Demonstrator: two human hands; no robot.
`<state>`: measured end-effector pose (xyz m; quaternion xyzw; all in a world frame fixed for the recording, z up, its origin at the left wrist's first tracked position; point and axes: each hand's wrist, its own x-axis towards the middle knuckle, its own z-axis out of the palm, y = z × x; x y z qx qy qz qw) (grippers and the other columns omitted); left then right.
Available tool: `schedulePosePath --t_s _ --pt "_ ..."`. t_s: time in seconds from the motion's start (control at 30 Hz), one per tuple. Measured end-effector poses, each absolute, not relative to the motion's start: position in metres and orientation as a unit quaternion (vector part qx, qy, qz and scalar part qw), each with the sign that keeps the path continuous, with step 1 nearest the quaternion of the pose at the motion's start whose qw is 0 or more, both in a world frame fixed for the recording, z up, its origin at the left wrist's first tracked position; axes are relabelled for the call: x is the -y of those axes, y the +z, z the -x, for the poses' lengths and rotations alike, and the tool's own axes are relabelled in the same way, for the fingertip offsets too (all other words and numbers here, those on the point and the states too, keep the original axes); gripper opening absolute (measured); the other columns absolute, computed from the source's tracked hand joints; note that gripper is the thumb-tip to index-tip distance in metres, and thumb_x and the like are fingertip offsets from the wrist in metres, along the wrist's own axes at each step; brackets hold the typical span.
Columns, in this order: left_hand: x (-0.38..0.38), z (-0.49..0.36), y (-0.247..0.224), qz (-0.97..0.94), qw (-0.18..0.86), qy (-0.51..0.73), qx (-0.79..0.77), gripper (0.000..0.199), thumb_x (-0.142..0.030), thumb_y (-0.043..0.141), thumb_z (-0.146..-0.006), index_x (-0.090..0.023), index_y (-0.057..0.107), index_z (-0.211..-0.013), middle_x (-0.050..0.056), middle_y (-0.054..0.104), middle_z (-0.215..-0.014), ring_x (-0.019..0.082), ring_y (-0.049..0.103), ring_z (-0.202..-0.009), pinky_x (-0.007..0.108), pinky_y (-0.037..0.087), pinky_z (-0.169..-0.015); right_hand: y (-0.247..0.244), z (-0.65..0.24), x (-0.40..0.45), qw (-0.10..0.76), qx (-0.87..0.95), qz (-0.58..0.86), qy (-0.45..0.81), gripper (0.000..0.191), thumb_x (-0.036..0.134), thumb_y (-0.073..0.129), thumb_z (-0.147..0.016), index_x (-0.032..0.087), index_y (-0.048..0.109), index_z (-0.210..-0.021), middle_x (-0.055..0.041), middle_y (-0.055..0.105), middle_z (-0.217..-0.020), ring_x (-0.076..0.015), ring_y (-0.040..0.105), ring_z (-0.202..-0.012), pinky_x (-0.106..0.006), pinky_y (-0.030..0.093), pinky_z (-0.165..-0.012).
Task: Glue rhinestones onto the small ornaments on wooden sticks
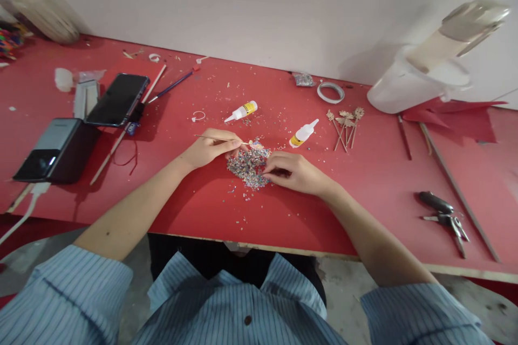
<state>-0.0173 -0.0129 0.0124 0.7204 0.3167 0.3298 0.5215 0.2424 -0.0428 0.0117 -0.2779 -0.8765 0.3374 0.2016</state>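
A thin wooden stick [208, 137] is pinched in my left hand [214, 147]. Its right end carries a small decorated piece [256, 144], just above a pile of tiny glittering stones [246, 168] on the red table. My right hand [293, 172] has its fingers pinched together at the pile's right edge; whatever they hold is too small to name. Behind my hands lie two white glue bottles with yellow labels, one [245, 111] to the left and the other [304, 133] to the right.
Several sticks with cut wooden tops [346, 121] lie right of the bottles, near a tape roll [331, 92] and a white bucket [421, 83]. Keys [451, 221] rest at the right. A phone [118, 99], a black device [56, 151] and a paintbrush [172, 86] occupy the left.
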Motion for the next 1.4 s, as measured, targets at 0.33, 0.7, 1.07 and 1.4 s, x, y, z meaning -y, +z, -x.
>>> schedulePosePath --t_s 0.33,0.7,1.07,1.4 --pt "0.0141 0.0165 0.0142 -0.736 0.518 0.313 -0.304 0.026 -0.025 0.052 -0.091 -0.014 0.072 -0.078 0.004 0.064 -0.067 0.011 0.06 -0.065 0.023 0.048 -0.061 0.013 -0.243 0.0433 0.175 0.888 0.275 0.323 0.014 0.024 0.05 -0.091 0.017 0.06 -0.085 -0.0032 0.054 -0.081 -0.0101 0.049 -0.069 -0.025 0.041 -0.065" --pt "0.013 0.0161 0.0124 -0.732 0.525 0.318 -0.296 0.028 -0.025 0.053 -0.09 -0.014 0.068 -0.069 0.004 0.063 -0.066 0.012 0.06 -0.067 0.024 0.05 -0.066 0.0125 -0.2407 0.0438 0.176 0.887 0.28 0.322 0.014 0.022 0.049 -0.092 0.017 0.059 -0.083 -0.0026 0.055 -0.08 -0.0103 0.049 -0.069 -0.025 0.041 -0.065" --pt "0.0122 0.0182 0.0115 -0.721 0.528 0.325 -0.31 0.024 -0.029 0.054 -0.09 -0.015 0.073 -0.086 0.004 0.064 -0.067 0.011 0.057 -0.061 0.023 0.047 -0.058 0.0094 -0.2437 0.0427 0.181 0.882 0.282 0.331 0.012 0.023 0.052 -0.09 0.017 0.061 -0.084 -0.0026 0.056 -0.081 -0.0098 0.048 -0.068 -0.024 0.04 -0.064" --pt "0.0118 0.0188 0.0108 -0.724 0.525 0.319 -0.312 0.024 -0.028 0.053 -0.091 -0.016 0.073 -0.087 0.004 0.064 -0.068 0.011 0.057 -0.062 0.022 0.046 -0.058 0.0102 -0.2459 0.042 0.175 0.88 0.278 0.342 0.011 0.023 0.053 -0.089 0.017 0.06 -0.084 -0.0029 0.056 -0.081 -0.0097 0.048 -0.067 -0.025 0.04 -0.063"
